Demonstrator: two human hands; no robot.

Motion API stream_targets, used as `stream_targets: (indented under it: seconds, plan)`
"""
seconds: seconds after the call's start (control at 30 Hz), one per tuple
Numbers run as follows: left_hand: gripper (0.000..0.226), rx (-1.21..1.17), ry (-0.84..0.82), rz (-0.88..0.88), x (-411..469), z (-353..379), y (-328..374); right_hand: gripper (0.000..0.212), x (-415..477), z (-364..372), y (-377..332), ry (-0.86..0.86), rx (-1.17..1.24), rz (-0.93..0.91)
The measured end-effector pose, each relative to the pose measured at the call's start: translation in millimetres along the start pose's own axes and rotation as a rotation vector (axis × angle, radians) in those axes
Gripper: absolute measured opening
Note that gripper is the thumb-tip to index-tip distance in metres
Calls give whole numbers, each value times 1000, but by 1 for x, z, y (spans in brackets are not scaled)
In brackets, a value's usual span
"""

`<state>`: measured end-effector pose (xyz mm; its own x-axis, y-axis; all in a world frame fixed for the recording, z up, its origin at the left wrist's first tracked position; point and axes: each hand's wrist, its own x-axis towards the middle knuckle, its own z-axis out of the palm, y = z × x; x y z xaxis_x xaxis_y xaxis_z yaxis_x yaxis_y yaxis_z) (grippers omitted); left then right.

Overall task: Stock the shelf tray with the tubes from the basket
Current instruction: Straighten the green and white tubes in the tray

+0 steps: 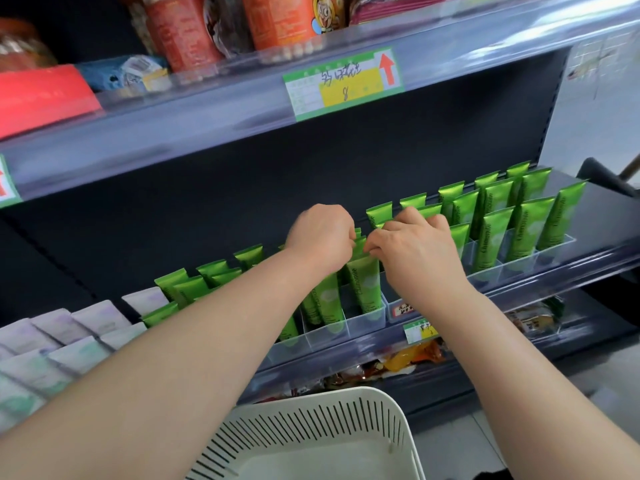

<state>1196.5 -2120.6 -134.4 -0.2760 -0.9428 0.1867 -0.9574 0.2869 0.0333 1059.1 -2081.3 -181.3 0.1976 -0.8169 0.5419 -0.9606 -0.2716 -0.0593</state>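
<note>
White slotted basket [311, 434] nearest, below shelf edge. Above it, clear shelf tray [367, 322], green tubes [526, 230] upright in its compartments. Left hand [320, 233] curled round tube tops mid-tray. Right hand [415, 244] just beside, fingertips pinching top of front tube [367, 285]. Pale packets [93, 320] at left. Price label [343, 81] on upper shelf.
</note>
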Motion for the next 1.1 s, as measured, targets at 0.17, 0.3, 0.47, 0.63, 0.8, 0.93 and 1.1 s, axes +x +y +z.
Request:
stream_targets:
  seconds: [0.17,0.3,0.47,0.63,0.8,0.93,1.1]
  plan:
    - [12,-106,-26,-4,4,2,-7,18,-2,4,1,-52,17,3]
    - [12,-267,33,-94,13,-5,-21,24,2,0,4,-37,102,43]
    - [8,-200,88,-133,26,-10,-32,22,11,-3,9,4,136,99]
    - [18,-62,-63,-163,38,-8,-35,20,44,-2,7,-42,175,78]
    - [14,-6,-98,-140,43,-3,-36,19,48,0,11,-57,180,116]
    - [11,-17,-8,-103,49,7,-32,16,30,5,15,-25,170,181]
    - [9,-88,19,-80,51,15,-30,18,25,7,15,-12,148,169]
